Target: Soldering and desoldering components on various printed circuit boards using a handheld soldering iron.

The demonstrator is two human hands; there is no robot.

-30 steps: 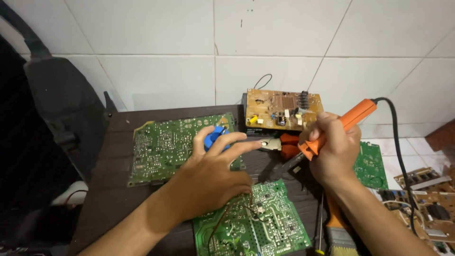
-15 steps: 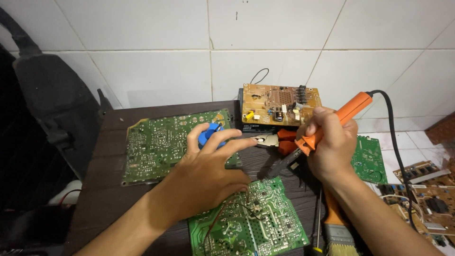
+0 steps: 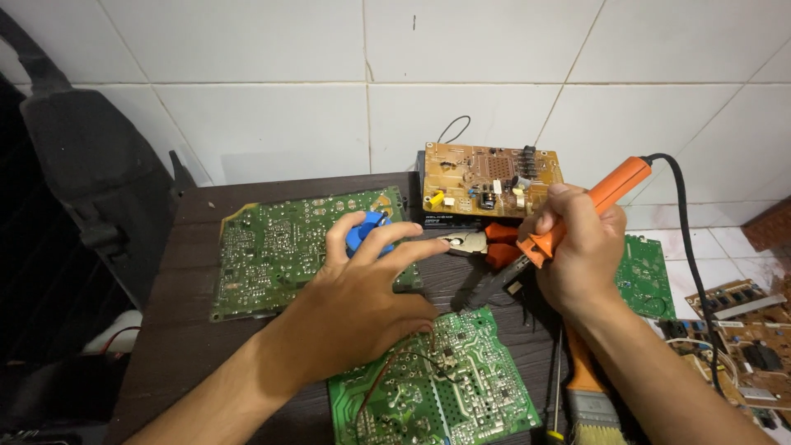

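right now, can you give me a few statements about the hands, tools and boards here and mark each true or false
1. The right hand grips an orange soldering iron. True.
2. The left hand lies flat on the white tiled wall. False: it hovers over the dark table, fingers spread, by a blue object.
3. A tan circuit board stands at the back by the wall. True.
4. Only one green circuit board is on the table. False: one green board lies at the left and another green board nearer the camera.
5. A paintbrush lies under the right forearm. True.
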